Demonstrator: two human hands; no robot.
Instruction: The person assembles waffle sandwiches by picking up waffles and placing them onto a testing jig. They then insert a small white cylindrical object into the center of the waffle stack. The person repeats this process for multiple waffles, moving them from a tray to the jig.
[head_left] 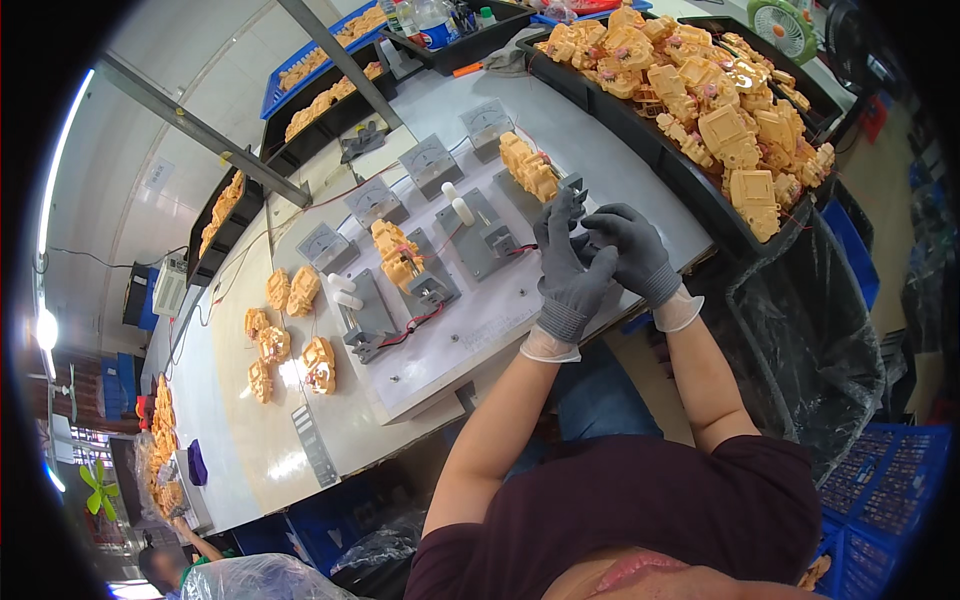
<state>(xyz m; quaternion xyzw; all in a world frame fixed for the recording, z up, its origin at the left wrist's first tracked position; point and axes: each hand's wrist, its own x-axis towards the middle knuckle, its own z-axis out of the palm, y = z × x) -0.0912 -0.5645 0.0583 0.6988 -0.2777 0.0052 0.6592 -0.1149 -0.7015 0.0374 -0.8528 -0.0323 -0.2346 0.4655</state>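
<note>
Both my hands wear grey gloves over clear cuffs. My left hand reaches up to the front clamp of the rightmost test fixture, its fingers stretched out and apart. Close beside it, my right hand has bent fingers pointing at the left one; their tips are partly hidden, and I cannot see anything held. An orange-yellow plastic housing sits in that fixture. Another housing lies in a fixture farther left. Two grey fixtures, one in the middle and one at the left, hold no housing.
Analog meters line the back of the white board. Loose housings lie on the table at left. A black tray heaped with housings borders my right side. A metal post crosses the far left. Another person is at lower left.
</note>
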